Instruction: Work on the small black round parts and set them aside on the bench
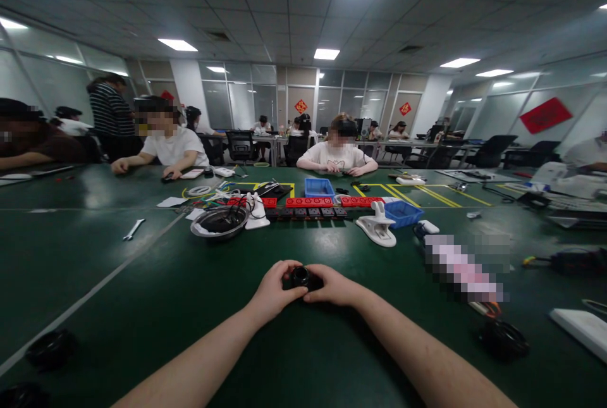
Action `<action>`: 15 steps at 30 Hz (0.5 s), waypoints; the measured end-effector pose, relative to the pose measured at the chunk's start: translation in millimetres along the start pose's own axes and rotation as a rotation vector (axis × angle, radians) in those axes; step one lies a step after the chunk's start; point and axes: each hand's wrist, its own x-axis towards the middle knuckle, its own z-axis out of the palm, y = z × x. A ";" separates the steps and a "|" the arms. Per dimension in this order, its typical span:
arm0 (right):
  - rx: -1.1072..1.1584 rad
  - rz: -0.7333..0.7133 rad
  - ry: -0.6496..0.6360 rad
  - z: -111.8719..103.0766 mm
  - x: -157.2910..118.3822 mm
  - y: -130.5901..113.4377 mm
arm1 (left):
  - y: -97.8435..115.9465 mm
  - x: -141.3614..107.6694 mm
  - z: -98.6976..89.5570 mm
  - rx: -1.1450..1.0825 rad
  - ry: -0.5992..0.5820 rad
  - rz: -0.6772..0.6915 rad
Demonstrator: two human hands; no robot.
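A small black cylindrical part (300, 276) with a round opening on top is between my two hands, over the green table (303, 351). My left hand (279, 288) wraps round its left side, with the thumb at its near edge. From the right, my right hand (331, 286) curls round the same part, and the two thumb tips nearly meet in front of it. The palms and the part's lower side are hidden.
Ahead are a metal bowl (219, 223), red socket strips (310, 202), a white clip base (378, 228) and a blue bin (403, 212). A wrench (134, 229) lies left. Black round parts lie at left (51, 350) and right (503, 339). People sit across the table.
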 end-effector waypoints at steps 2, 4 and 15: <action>0.112 0.012 -0.058 -4.4 0.2 2.3 | 2.5 -0.9 -2.1 -0.002 -0.036 0.007; 0.135 0.041 -0.067 -6.0 0.0 2.5 | 4.7 -1.6 -4.6 -0.004 -0.065 0.040; 0.142 0.081 -0.163 -16.1 -3.2 -8.8 | 11.6 -2.5 -16.1 -0.022 -0.139 0.099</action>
